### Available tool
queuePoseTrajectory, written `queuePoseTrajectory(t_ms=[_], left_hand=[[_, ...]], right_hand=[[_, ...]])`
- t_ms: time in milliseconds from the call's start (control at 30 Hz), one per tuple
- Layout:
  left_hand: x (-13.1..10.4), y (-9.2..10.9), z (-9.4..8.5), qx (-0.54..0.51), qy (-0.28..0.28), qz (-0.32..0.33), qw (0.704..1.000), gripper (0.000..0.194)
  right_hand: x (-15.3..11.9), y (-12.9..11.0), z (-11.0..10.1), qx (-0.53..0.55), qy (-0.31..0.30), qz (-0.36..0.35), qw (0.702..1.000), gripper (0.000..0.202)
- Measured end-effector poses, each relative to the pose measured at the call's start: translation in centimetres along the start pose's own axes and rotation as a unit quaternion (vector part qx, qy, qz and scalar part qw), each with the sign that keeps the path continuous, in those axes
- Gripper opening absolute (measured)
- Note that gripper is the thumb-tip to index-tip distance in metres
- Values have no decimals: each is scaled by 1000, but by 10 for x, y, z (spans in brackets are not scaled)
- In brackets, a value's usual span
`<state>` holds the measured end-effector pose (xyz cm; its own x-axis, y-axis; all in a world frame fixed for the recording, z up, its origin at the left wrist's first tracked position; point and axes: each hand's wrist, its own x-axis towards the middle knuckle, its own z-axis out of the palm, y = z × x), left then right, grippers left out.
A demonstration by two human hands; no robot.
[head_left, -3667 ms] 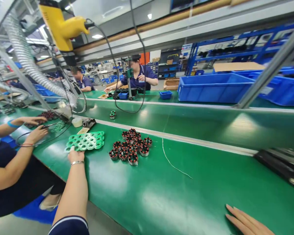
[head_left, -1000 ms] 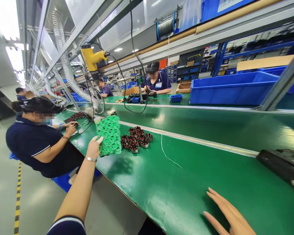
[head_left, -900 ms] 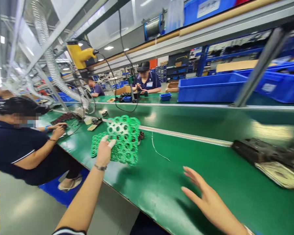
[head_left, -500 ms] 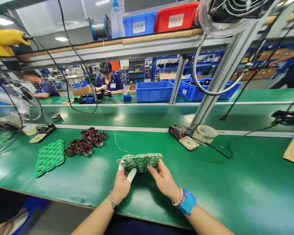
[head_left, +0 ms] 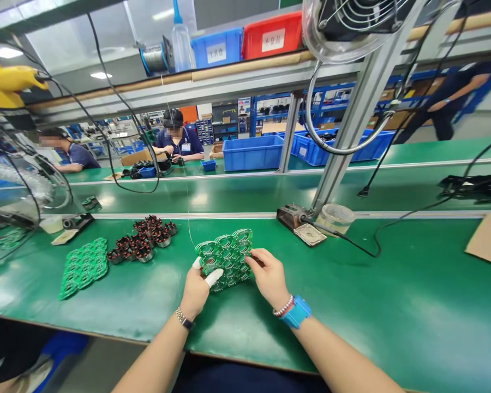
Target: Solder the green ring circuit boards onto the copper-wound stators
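Note:
A stack of green circuit board panels (head_left: 227,255) with round cut-outs is held up and tilted above the table in front of me. My left hand (head_left: 198,284), with white covers on its thumb and a finger, is closed on the stack's left edge. At the right edge my right hand (head_left: 269,273) pinches the boards between thumb and fingers; a blue band (head_left: 297,312) is on that wrist. Farther left lies another stack of green circuit board panels (head_left: 84,266). Beside it sits a cluster of motor stators with copper windings (head_left: 141,240).
A soldering iron stand (head_left: 293,216) and a clear round tub (head_left: 336,219) stand by the metal post. A thin wire (head_left: 189,210) hangs down behind the boards. Cardboard (head_left: 489,240) lies at the right. Blue bins (head_left: 253,153) and seated people are across the bench.
The board stack has tipped from nearly edge-on to showing its face, and my hands have risen slightly with it. My view has shifted a little. A person at the far right has come further into view.

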<state>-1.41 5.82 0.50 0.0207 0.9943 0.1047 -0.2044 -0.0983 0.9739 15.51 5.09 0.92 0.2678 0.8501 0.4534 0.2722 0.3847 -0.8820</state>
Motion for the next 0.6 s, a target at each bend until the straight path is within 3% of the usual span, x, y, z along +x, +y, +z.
queuePoseTrajectory(t_ms=[267, 600], left_hand=[[6, -7, -13, -73, 78, -28, 994, 36], [10, -3, -20, -70, 131, -77, 986, 59]], right_hand=[[8, 4, 2, 7, 17, 50, 999, 17], [4, 11, -14, 74, -1, 152, 986, 29]])
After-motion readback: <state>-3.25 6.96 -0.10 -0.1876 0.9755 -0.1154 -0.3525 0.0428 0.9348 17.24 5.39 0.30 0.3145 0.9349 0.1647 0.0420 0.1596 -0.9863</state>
